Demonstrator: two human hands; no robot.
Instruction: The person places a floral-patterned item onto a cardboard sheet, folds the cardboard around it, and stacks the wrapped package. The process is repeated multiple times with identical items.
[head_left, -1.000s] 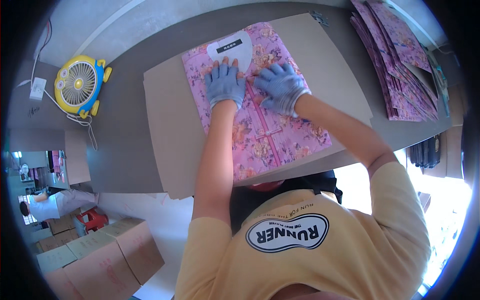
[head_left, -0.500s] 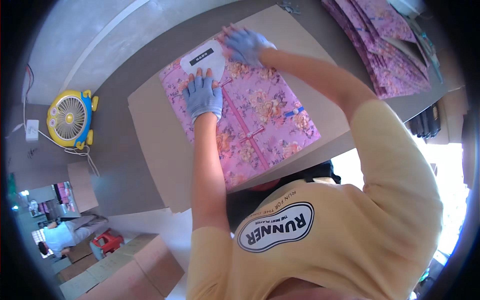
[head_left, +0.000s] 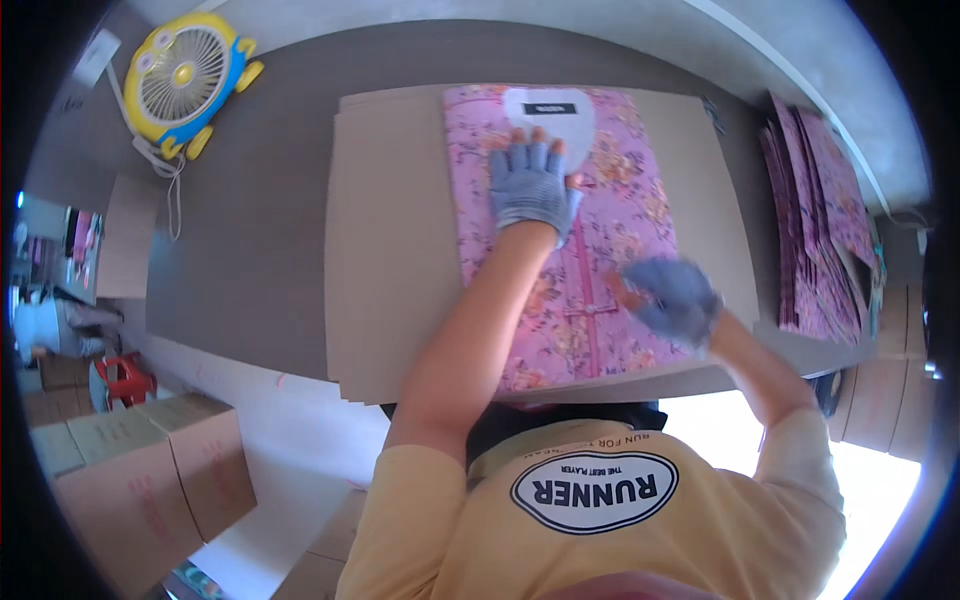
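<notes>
While your left hand [head_left: 531, 185] presses flat on the pink floral garment [head_left: 570, 240], your right hand [head_left: 675, 298], blurred, fingers spread, has dropped from the far collar to the near right.

Grey table [head_left: 260, 230], yellow fan [head_left: 185, 80], cardboard boxes [head_left: 140, 480] on bright floor.

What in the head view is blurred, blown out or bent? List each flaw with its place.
Head view: the right hand is smeared by motion blur, while the left hand on the pink floral garment is sharp; the floor patch at lower right is blown out to white; the grey table edges bow from fisheye distortion; a black vignette rings the frame.
</notes>
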